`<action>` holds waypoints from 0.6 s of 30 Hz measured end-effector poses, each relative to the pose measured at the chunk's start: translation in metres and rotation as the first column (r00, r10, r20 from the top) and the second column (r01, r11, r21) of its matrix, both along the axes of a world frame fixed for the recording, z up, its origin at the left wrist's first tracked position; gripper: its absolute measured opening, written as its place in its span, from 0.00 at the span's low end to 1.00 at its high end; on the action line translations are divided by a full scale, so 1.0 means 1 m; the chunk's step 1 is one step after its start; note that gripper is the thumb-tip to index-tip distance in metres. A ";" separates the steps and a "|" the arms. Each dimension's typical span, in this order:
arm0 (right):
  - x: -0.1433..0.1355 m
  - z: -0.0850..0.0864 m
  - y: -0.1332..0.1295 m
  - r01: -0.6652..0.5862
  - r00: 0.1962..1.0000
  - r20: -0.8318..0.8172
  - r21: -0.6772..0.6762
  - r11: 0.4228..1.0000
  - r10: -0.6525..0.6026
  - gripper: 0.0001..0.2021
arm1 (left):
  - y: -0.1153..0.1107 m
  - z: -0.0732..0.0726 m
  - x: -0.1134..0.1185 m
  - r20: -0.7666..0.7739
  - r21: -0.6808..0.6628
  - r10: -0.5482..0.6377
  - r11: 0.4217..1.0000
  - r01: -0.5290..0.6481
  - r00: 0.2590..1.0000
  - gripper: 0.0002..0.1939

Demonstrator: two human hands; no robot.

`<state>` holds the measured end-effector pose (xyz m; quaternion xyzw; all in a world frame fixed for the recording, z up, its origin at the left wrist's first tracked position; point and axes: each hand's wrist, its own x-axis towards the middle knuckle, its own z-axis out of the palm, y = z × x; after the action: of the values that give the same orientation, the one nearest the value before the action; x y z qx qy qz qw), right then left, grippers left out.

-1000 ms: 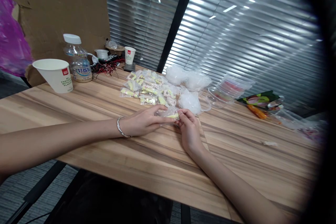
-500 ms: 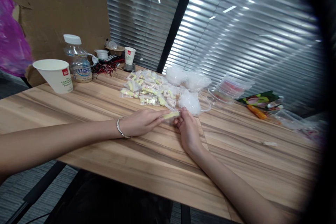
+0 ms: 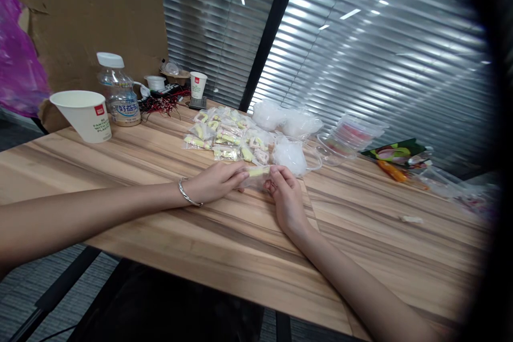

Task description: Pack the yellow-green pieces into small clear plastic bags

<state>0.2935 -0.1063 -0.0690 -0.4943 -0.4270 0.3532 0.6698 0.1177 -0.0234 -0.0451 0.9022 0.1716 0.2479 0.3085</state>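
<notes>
While the head view looks across a wood-grain bench (image 3: 224,248), it shows two paper cups (image 3: 82,117), one bottle (image 3: 122,101) with something tan low inside, three whitish plastic bundles (image 3: 289,156), and a heap of clear packets (image 3: 228,136), too overlapped to count, holding yellow-green pieces. Just nearer than the heap, one clear bag (image 3: 257,175) with a yellow piece inside spans both hands: the left hand (image 3: 212,183) has fingers closed on one end, the right hand (image 3: 288,197) pinches the other.

My left grip (image 3: 212,184) and right grip (image 3: 289,195) hide the ends of the packet (image 3: 257,172); far left of both, purple plastic (image 3: 19,59) is cut off.
</notes>
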 end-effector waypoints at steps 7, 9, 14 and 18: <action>0.000 0.000 0.000 -0.005 1.000 0.013 -0.005 1.000 0.005 0.09 | 0.004 -0.002 0.002 0.023 -0.111 0.000 0.994 0.003 1.000 0.17; -0.001 0.000 0.000 -0.004 1.000 0.011 -0.008 1.000 0.004 0.09 | 0.005 -0.003 0.002 0.023 -0.163 -0.001 0.987 0.004 1.000 0.17; 0.001 -0.001 0.001 -0.017 1.000 0.024 -0.018 1.000 0.018 0.09 | 0.006 -0.004 0.003 0.035 -0.239 -0.026 0.970 0.034 0.999 0.18; 0.001 -0.001 0.001 -0.026 0.999 0.025 -0.029 0.999 0.027 0.10 | 0.006 -0.005 0.003 0.040 -0.254 -0.023 0.967 0.032 0.999 0.19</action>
<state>0.2948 -0.1049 -0.0702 -0.5026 -0.4371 0.3618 0.6523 0.1205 -0.0170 -0.0502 0.8527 0.1838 0.2361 0.4282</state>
